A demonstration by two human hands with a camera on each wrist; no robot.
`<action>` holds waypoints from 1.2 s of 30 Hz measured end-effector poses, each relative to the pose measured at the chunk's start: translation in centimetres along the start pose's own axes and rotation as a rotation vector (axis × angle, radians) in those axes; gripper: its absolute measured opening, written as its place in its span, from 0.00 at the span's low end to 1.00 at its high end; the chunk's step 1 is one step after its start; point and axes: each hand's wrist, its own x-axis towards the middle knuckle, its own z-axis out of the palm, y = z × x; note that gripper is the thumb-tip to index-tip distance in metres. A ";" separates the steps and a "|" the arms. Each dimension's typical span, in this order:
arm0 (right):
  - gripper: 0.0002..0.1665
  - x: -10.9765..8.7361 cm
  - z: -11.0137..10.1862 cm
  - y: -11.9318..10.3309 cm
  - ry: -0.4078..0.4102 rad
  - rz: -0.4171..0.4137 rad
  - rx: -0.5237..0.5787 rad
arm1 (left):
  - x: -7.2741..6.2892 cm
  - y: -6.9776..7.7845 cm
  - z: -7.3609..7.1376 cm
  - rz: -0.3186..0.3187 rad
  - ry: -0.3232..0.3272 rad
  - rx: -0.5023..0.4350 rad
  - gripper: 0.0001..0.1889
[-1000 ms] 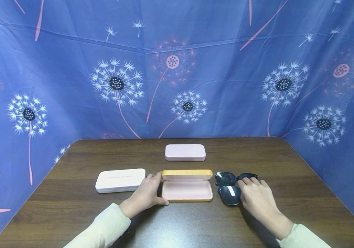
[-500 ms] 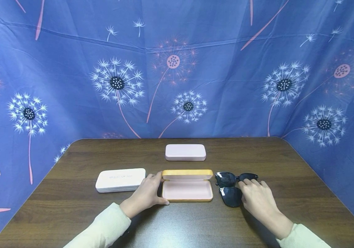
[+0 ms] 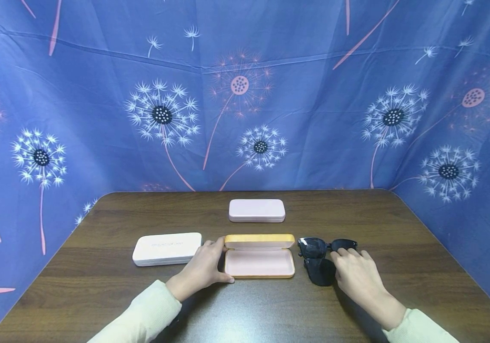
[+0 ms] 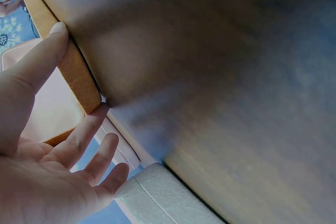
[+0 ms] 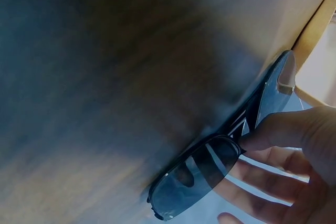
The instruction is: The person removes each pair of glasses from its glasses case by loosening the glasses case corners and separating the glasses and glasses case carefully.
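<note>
An eyeglass case (image 3: pixel 259 263) with a yellow-orange shell and pale pink lining stands with its lid up at the table's middle. My left hand (image 3: pixel 202 267) holds its left end, the thumb (image 4: pixel 50 51) on the front edge and a fingertip at the back corner. To the right, my right hand (image 3: pixel 358 276) pinches dark sunglasses (image 3: pixel 319 272) near the bridge; in the right wrist view both lenses (image 5: pixel 197 177) show. From the head, the hand hides one lens. Another dark-lensed pair of glasses (image 3: pixel 312 247) lies right behind; whether the two are joined, I cannot tell.
A closed white glasses case (image 3: pixel 167 249) lies left of my left hand. Behind the yellow case is a closed pale pink case (image 3: pixel 256 210). The brown wooden table (image 3: pixel 142 305) meets a blue dandelion-print cloth (image 3: pixel 305 119) at its back and sides.
The held sunglasses have tilted slightly: the bright reflection on their visible lens is gone, and that lens sits a touch further right. My left hand and the yellow case stay put.
</note>
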 end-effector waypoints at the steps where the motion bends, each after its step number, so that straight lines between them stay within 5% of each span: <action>1: 0.10 0.0 0.0 0.0 -0.003 0.002 0.001 | 0.0 0.0 0.0 0.000 0.000 0.000 0.45; 12: 0.12 0.1 -0.6 0.2 -0.009 -0.010 -0.001 | 0.0 0.0 0.0 0.003 -0.002 0.000 0.45; 30: 0.05 2.2 -0.3 -1.2 0.183 -0.009 0.157 | 0.0 -0.1 0.1 -0.001 -0.002 0.002 0.46; 36: 0.05 3.0 -0.3 -2.2 0.133 -0.009 0.186 | 0.0 -0.1 0.2 -0.001 -0.003 0.008 0.46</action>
